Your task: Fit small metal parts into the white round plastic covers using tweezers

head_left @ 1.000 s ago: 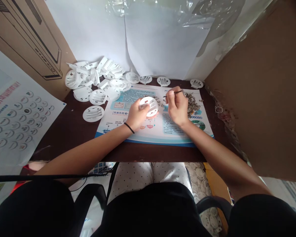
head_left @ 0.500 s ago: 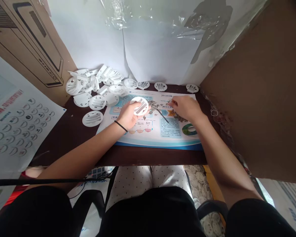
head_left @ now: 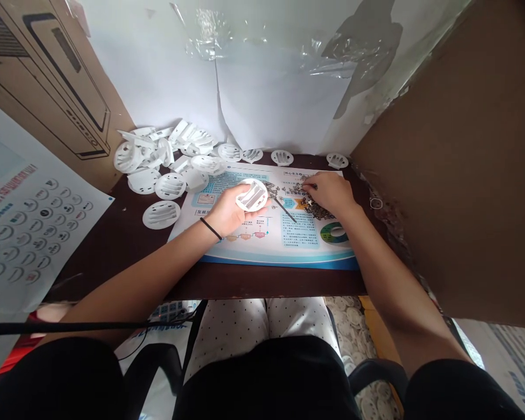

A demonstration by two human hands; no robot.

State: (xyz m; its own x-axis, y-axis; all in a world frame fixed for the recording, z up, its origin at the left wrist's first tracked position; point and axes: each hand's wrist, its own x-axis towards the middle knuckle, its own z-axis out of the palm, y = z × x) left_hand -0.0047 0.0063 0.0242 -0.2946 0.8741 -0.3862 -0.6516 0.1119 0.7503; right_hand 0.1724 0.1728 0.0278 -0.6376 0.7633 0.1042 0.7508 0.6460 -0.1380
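Note:
My left hand [head_left: 233, 211] is closed around the edge of a round white plastic part [head_left: 252, 196], its slotted, recessed side turned up. To the right, my right hand [head_left: 330, 192] hovers over or touches a pile of small metal pieces [head_left: 318, 211]. Its thumb and fingertips are pinched together, and whatever lies between them is too small to make out. Between the hands, a second heap of small metal pieces [head_left: 272, 190] lies on the printed sheet [head_left: 266, 256]. A thin dark rod [head_left: 285, 210], perhaps a screwdriver or tweezers, points out from that heap.
Many similar white parts [head_left: 170, 186] are piled at the back left of the dark table [head_left: 262, 283], with several along the back edge [head_left: 282, 157]. Cardboard walls [head_left: 455, 175] and a white paper backing [head_left: 284, 93] enclose the table. A black cable [head_left: 70, 326] crosses at lower left.
The view has shifted slightly. My left hand still holds the white part, now tilted a little differently. My right hand stays at the metal pieces, fingertips still pinched, with more of the pile showing.

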